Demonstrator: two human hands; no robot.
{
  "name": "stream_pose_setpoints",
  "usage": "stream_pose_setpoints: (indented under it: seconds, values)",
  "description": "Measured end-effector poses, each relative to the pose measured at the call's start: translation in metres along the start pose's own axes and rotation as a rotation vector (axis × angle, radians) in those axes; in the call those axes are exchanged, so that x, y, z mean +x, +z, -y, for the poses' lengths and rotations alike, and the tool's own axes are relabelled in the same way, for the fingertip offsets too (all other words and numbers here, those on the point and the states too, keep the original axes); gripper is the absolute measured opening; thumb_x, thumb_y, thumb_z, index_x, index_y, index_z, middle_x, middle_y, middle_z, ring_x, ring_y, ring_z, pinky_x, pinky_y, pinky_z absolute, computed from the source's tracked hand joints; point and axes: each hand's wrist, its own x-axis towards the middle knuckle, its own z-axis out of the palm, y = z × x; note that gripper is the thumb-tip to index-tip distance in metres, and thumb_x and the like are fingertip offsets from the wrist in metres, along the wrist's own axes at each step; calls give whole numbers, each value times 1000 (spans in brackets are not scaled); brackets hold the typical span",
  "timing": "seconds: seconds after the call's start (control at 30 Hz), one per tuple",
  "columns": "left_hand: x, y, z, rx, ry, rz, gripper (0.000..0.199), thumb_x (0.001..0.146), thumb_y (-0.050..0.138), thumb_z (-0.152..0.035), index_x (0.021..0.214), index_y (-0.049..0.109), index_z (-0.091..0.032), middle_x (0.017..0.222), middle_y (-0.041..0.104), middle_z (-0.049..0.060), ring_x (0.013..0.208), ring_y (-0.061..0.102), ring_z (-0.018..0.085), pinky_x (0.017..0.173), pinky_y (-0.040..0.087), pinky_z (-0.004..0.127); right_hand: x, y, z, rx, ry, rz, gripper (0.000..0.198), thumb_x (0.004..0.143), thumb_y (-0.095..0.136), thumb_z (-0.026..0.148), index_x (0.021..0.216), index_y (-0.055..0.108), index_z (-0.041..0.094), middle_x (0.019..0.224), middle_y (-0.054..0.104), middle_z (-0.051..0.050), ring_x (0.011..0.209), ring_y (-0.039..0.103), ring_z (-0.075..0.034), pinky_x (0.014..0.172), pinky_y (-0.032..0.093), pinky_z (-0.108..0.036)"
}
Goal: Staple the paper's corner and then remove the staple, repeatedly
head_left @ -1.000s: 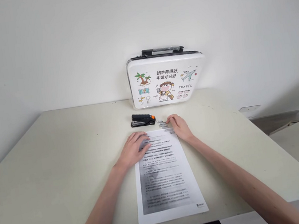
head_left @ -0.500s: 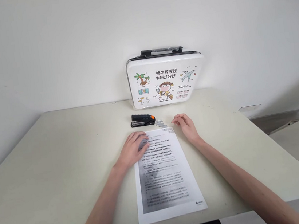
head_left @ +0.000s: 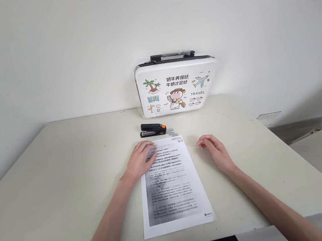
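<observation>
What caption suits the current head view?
Left hand on a printed sheet, right hand beside it, black stapler and staple strips beyond.

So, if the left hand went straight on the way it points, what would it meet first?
Likely the black stapler, beyond the paper, though the staples lie close to that line.

A pale table stands against a plain white wall.

Printed paper flat, sl. askew; blk/orange stapler upright just beyond top edge; grey staple strips alongside.
</observation>
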Motion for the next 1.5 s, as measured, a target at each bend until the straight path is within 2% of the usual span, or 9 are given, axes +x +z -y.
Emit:
stream_pose_setpoints:
  seconds: [0.17,0.33,0.53,0.7,0.9,1.07,1.17,1.33,1.5]
  values:
    - [7,-3,-7,50,-7,-121,19,103,50,-28,114,66,-27,124,67,7,123,59,26,109,46,48,1,1,0,-35,-15,-9,25,99,49,49,100,62,27,94,73,-6,87,64,-24,86,54,-41]
    - [51,-15,4,234,-53,-216,33,101,55,-34,132,57,-23,146,54,15,140,44,33,115,38,54,3,3,2,25,-1,-6,23,98,51,48,99,63,27,91,72,-6,85,63,-23,83,54,-40]
    - [98,-30,39,244,-150,118,29,94,64,-42,116,67,-22,116,75,9,108,67,32,99,49,48,5,2,0,40,-11,-2,28,97,51,52,99,62,26,89,72,-5,80,63,-23,79,55,-40]
    - [81,-33,35,224,-169,57,28,100,54,-44,118,66,-28,119,74,5,100,70,27,83,54,38,6,3,3,43,-13,10,29,97,51,53,97,61,26,88,71,-5,79,63,-23,77,55,-38]
    - [53,-42,-19,146,-65,-109,29,103,51,-46,122,64,-28,115,73,4,99,71,24,82,54,35,3,9,6,-13,-63,53,30,99,49,53,104,61,26,94,72,-7,82,65,-22,78,55,-38]
    - [58,-30,-77,-11,64,-27,28,100,57,-46,121,64,-28,113,75,3,98,72,23,84,56,35,-6,10,20,-140,-238,129,47,92,65,50,133,56,29,131,66,-9,109,65,-26,91,54,-40]
    - [66,-13,-97,-64,111,50,24,98,61,-43,117,65,-29,109,75,2,94,72,23,84,56,37,-10,7,28,-201,-259,146,41,89,69,50,123,64,28,120,71,-7,104,66,-27,94,53,-42]
    - [64,17,-94,-161,58,31,41,95,68,-44,132,59,-28,125,71,6,119,65,27,102,53,44,-9,-7,28,-183,-209,123,34,89,70,55,105,69,26,102,74,-6,94,67,-27,88,54,-41]
    - [16,26,-62,-3,-53,122,79,96,63,-56,162,27,-31,166,36,12,156,26,35,120,35,55,-10,-39,18,-210,-135,102,34,88,73,55,107,70,27,105,74,-5,97,66,-27,86,54,-38]
